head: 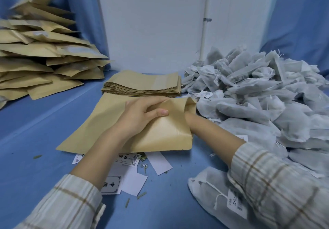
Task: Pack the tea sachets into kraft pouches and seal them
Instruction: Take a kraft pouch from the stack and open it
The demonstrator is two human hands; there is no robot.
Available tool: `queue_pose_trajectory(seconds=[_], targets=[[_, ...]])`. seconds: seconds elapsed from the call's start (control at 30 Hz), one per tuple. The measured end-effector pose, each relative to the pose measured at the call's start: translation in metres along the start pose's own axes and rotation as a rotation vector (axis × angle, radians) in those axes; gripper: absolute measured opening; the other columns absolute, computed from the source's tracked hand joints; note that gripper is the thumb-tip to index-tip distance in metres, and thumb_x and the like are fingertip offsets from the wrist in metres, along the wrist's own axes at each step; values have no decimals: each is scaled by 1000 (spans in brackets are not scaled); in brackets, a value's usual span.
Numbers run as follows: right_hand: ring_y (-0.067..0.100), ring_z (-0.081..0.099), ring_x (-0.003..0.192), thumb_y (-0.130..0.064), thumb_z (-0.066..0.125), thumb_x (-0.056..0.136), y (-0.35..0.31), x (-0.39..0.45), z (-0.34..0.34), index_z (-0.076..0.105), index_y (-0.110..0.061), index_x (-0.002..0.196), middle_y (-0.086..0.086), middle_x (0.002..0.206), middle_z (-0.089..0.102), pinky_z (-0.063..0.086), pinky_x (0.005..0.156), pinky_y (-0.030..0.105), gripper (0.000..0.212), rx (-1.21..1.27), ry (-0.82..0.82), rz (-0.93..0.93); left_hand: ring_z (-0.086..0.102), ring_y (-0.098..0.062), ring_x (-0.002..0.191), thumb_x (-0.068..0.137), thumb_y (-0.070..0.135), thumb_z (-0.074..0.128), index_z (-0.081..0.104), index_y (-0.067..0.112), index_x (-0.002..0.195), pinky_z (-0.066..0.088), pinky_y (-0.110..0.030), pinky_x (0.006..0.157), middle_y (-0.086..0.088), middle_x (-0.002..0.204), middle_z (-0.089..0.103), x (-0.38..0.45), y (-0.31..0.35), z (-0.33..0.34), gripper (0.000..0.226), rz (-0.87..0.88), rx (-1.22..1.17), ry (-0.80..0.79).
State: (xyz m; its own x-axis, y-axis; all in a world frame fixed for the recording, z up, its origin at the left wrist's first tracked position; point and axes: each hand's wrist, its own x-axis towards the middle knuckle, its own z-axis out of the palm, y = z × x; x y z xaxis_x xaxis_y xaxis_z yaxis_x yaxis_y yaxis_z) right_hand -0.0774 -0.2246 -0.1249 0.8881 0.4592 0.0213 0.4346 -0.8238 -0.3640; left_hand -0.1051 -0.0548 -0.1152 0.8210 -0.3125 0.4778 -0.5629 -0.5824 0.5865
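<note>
Many filled pouches (44,54) sit piled at ten o'clock, yet a big sachet heap (258,95) remains at three. We grip the open pouch (160,132) at centre with our left hand (142,111); our right hand (190,117) is inside it, grasp unseen.

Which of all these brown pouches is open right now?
The kraft pouch under the left hand: its mouth gapes and the right hand reaches inside. The flat stack and the left-hand pile lie closed.

blue table (44,131), kraft pouches (142,84), tea sachets (258,90)
</note>
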Motion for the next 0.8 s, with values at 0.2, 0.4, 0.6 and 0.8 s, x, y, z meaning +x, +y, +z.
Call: queue_pose_trajectory(seconds=[0.2, 0.4, 0.6, 0.8], targets=[[18, 55, 84, -7, 62, 79, -9, -19, -20, 62, 4, 84, 14, 89, 64, 45, 75, 27, 12, 193, 211, -142, 56, 2, 103, 85, 30, 67, 66, 38, 112, 39, -17, 90, 20, 107, 67, -2, -4, -12, 28, -60, -31, 67], [17, 55, 87, -13, 72, 76, -10, -60, -35, 69, -13, 100, 1, 89, 61, 45, 87, 36, 24, 265, 249, -180, 50, 21, 84, 85, 30, 68, 59, 55, 95, 33, -1, 78, 44, 81, 58, -11, 17, -22, 28, -11, 10, 49], [12, 61, 89, -17, 71, 79, -18, -97, -30, 67, -14, 97, -3, 94, 67, 47, 83, 21, 19, 302, 248, -199, 52, 15, 86, 86, 33, 66, 64, 51, 95, 34, -6, 78, 37, 86, 62, -43, 27, -30, 20, -3, 66, -3], [5, 58, 89, -62, 69, 67, -6, -127, -26, 56, -33, 107, -17, 95, 59, 46, 81, 23, 51, -29, -183, 94, 54, 14, 90, 86, 32, 65, 63, 50, 96, 37, -7, 77, 39, 88, 63, -83, 18, -38, 21, -109, 15, -1]])
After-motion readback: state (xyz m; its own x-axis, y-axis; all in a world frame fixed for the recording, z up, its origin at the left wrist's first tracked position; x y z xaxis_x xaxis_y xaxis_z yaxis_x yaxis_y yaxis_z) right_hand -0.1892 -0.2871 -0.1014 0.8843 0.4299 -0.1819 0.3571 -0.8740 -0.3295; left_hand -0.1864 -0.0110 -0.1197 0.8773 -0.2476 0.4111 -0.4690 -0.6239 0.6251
